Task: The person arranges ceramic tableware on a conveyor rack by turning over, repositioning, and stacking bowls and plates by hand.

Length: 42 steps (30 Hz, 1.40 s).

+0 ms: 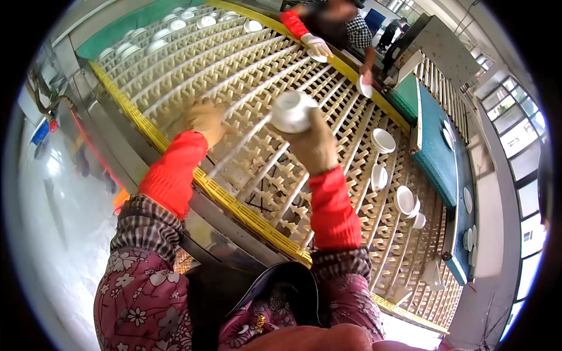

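Over the pegged conveyor (233,202), close to its near edge, the left hand (205,121) is blurred and its fingertips cannot be seen clearly. Farther in, the held bowl (291,111) is also blurred, and partly hidden by the right hand (317,143). Beyond the far edge, a co-worker's (328,26) head is cut off by the view's top.

The left arm (170,181) and right arm (333,207) are stretched forward. The left hand (206,121) is held loosely spread, the right hand (314,147) curled in a grip.
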### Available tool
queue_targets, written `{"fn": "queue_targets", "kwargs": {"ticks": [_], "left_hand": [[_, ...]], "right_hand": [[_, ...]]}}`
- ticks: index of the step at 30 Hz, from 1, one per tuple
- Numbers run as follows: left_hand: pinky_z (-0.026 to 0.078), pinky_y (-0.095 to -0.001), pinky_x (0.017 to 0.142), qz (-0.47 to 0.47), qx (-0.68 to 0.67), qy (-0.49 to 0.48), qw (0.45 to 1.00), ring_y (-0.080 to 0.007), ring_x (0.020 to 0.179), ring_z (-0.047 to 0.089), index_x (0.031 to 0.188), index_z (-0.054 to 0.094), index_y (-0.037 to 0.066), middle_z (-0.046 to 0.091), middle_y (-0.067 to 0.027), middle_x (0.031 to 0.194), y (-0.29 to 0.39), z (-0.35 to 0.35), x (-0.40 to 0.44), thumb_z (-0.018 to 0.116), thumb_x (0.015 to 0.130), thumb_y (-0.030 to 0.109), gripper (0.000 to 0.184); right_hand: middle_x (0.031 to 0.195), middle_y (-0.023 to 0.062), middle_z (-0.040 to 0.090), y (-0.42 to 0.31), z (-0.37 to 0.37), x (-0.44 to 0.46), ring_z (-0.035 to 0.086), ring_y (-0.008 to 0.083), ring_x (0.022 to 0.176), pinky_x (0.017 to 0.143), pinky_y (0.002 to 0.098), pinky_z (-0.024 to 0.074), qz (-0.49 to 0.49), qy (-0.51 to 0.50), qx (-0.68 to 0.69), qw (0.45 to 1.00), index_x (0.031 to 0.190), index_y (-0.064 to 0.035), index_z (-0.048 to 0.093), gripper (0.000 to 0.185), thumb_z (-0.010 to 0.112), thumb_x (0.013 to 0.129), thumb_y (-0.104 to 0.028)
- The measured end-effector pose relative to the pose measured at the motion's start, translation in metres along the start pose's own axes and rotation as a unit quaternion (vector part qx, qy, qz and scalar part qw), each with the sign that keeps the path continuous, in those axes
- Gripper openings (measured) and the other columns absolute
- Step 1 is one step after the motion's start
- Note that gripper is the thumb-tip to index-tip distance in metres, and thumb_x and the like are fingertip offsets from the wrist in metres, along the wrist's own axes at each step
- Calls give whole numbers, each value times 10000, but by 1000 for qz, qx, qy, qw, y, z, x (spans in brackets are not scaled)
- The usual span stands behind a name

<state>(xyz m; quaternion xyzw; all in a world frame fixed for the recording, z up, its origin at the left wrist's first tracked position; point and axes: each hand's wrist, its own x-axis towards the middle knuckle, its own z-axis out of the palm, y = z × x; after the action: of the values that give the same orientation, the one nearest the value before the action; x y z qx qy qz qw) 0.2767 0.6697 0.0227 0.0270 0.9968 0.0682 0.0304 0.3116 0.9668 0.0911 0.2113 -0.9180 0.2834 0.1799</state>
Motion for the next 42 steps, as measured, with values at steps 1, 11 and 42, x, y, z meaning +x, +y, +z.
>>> {"fn": "queue_targets", "kwargs": {"ticks": [1,11,42], "left_hand": [[332,-513,1328,-1,-58,-4,998,-398,1519,560,1621,624,253,625,-176,1632,-1,-15,-12,791,941,668,814],[324,-477,1355,42,-78,4,996,-384,1557,530,1673,542,120,575,-203,1678,13,-18,-6,791,950,658,935],[576,-517,1040,139,-205,10,969,-366,1170,776,1325,790,181,807,-139,1282,17,57,-13,794,1013,476,430]], "right_hand": [[1138,200,826,-1,13,8,828,352,992,877,412,734,34,-57,6,998,1301,5,678,406,850,1036,-251],[1213,226,805,103,-79,-111,811,282,1019,901,424,670,253,41,-30,966,1451,11,684,537,809,1013,-272],[1146,203,806,76,64,-37,788,313,1095,1050,435,644,100,-40,191,976,1372,19,707,346,675,1126,-222]]}}
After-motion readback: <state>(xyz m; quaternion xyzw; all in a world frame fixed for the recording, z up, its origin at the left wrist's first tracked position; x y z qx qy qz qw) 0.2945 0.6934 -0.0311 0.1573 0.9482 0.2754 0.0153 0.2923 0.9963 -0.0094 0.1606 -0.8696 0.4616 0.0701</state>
